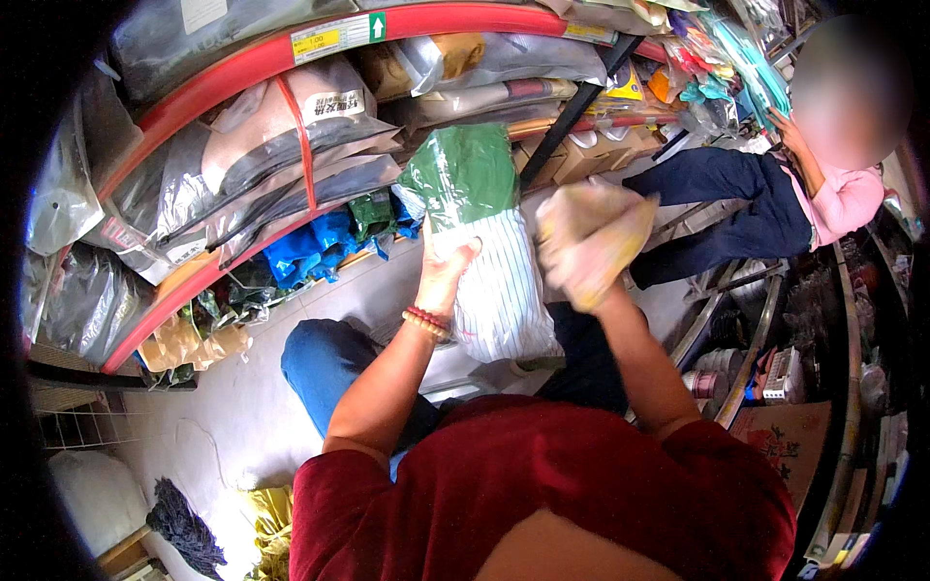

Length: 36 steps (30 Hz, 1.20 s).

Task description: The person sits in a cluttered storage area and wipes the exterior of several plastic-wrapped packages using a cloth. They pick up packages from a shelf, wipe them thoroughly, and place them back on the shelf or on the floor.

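My left hand (445, 270) grips the side of a clear plastic-wrapped package of folded fabric (501, 283), thumb on top. The package has a green upper part and a white, blue-striped lower part, and it hangs above my lap. My right hand (581, 285), blurred by motion, holds a crumpled pale yellow and pinkish cloth (599, 232) just right of the package. The cloth covers most of the fingers.
Red-edged shelves (429, 20) with bagged textiles (247, 145) curve along the left and front. Blue plastic packs (309, 247) lie on the bottom level. At right a person in a pink top (846, 200) stands by hanging goods. Metal racks (755, 327) line the right; a cardboard box (788, 443) sits there.
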Tool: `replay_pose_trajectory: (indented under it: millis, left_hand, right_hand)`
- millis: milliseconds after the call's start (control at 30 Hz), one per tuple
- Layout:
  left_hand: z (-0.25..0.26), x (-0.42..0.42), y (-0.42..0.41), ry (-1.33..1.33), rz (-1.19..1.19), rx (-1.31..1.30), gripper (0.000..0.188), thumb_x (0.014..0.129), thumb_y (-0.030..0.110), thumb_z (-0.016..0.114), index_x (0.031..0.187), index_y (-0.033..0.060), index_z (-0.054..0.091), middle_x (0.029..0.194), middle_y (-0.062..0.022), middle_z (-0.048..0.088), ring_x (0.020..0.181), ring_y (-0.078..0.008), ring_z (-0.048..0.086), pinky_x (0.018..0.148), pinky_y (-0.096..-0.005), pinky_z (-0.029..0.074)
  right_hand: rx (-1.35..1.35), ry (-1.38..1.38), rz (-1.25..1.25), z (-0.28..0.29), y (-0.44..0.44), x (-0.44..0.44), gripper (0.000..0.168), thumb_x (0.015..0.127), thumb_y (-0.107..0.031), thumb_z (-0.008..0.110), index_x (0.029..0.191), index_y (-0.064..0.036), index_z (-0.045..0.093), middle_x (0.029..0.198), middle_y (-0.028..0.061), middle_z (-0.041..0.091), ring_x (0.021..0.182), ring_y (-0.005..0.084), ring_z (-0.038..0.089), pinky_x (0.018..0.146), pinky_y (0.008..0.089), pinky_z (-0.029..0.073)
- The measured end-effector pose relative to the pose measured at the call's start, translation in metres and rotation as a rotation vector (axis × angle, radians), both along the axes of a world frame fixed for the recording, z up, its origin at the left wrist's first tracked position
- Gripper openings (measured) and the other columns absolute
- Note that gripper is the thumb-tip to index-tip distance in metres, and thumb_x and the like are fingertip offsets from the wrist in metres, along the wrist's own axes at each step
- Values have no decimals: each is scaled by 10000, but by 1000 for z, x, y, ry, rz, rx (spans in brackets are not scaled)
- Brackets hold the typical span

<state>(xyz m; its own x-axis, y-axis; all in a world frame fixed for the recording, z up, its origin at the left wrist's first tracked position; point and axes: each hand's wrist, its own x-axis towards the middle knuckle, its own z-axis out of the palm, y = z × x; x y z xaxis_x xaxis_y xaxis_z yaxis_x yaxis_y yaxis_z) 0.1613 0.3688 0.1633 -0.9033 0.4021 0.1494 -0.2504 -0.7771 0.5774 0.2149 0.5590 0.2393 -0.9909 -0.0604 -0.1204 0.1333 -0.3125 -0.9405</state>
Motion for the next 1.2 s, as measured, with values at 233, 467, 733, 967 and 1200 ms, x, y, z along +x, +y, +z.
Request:
replay_pose_trajectory:
  millis: [233, 467, 733, 967, 1200]
  left_hand:
    - [-2, 6, 5, 83, -54, -158, 741, 772, 31, 610, 1400, 120, 227, 1271, -30, 471, 1139, -150, 469, 959, -296, 384]
    - [-3, 16, 6, 125, -105, -156, 877, 710, -42, 666, 1416, 79, 159, 1247, -34, 443, 1132, -135, 438, 950, -277, 371]
    - [-10, 6, -7, 342, -9, -400, 863, 667, 4, 714, 1401, 92, 269, 1370, -69, 321, 1212, -170, 367, 988, -297, 339]
    - [-12, 1, -13, -4, -90, -217, 781, 742, 34, 642, 1402, 110, 232, 1172, -43, 506, 1021, -127, 506, 809, -251, 455]
    - [-19, -5, -1, -185, -209, -73, 494, 806, 325, 612, 1178, 18, 502, 1090, -83, 601, 963, -213, 594, 851, -342, 477]
  right_hand:
    - [1070, 443, -38, -47, -31, -19, 318, 880, -245, 539, 1141, -65, 514, 956, 64, 606, 874, 179, 578, 706, 285, 514]
    - [547, 383, -156, -1, 1, -97, 87, 838, -119, 563, 771, -63, 572, 677, 11, 584, 599, 121, 564, 571, 243, 484]
    - [-36, -11, -242, -5, 42, -117, 297, 862, -228, 596, 1037, 8, 552, 893, 66, 610, 812, 150, 598, 733, 262, 505]
    - [-409, 112, -11, 3, 54, -67, 551, 848, -525, 360, 1068, -36, 488, 997, 92, 525, 887, 208, 542, 772, 331, 464]
    - [712, 287, -270, -25, -10, -71, 238, 919, -272, 468, 808, -67, 419, 767, 7, 428, 737, 129, 440, 700, 287, 393]
